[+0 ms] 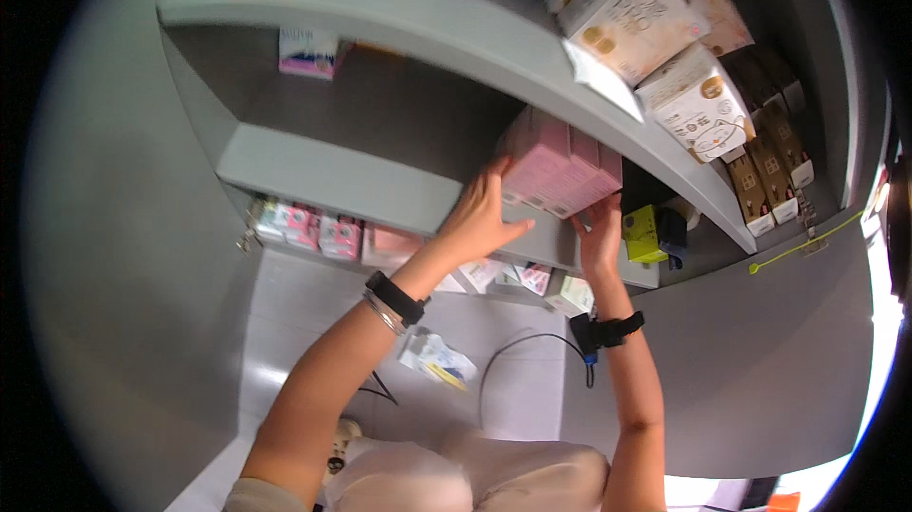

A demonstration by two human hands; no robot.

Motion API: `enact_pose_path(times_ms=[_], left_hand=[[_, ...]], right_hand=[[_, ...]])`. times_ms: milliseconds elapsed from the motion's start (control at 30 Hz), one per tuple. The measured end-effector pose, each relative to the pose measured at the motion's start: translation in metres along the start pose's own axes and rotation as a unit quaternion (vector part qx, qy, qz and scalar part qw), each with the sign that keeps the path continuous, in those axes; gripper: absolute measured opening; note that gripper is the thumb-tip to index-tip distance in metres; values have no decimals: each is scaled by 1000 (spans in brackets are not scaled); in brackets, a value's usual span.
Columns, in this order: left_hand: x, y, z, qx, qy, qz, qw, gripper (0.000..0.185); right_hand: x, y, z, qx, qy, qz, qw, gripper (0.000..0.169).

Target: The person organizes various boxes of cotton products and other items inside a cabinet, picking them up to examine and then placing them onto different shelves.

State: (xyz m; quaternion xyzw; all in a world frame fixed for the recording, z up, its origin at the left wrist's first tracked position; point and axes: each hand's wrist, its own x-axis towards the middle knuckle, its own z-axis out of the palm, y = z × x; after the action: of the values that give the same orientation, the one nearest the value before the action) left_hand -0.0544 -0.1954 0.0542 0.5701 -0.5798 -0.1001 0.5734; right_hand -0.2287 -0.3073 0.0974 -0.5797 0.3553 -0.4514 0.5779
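Several pink boxes [563, 164] stand side by side at the front edge of a grey middle shelf. At their left side is my left hand [484, 216], its fingers against or close beside the row and its thumb apart. My right hand [600, 230] reaches up to the lower right corner of the same row, its fingertips at the boxes' bottom edge. Whether either hand bears their weight cannot be told. A black band is on each wrist, and a cable hangs by the right one.
A green box [643, 234] stands right of my right hand. White boxes [634, 20] and brown boxes [766, 181] fill the upper right shelf. A small carton [308, 54] sits back left. Pink packs [338, 236] line the lower shelf. A crumpled packet [438, 359] lies on the floor.
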Motion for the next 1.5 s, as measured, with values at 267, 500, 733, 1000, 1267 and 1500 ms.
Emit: enact_pose_path(times_ms=[267, 500, 733, 1000, 1267, 1500], left_hand=[[2, -8, -2, -110, 112, -53, 986, 82], [2, -2, 11, 57, 171, -52, 982, 65], [1, -4, -2, 65, 237, -83, 966, 61], [-2, -22, -54, -28, 215, -115, 969, 53], [-6, -57, -144, -205, 171, -123, 956, 52], [-13, -56, -155, -225, 170, -132, 950, 49]], right_hand=[[31, 4, -18, -2, 3, -78, 997, 49], [40, 34, -4, 106, 45, -31, 993, 41], [-5, 29, 23, 84, -20, -18, 996, 39], [-11, 14, 0, -159, -184, -140, 960, 116], [-42, -58, 24, -461, -120, -413, 776, 102], [-61, -107, 101, -731, -218, -435, 478, 65]])
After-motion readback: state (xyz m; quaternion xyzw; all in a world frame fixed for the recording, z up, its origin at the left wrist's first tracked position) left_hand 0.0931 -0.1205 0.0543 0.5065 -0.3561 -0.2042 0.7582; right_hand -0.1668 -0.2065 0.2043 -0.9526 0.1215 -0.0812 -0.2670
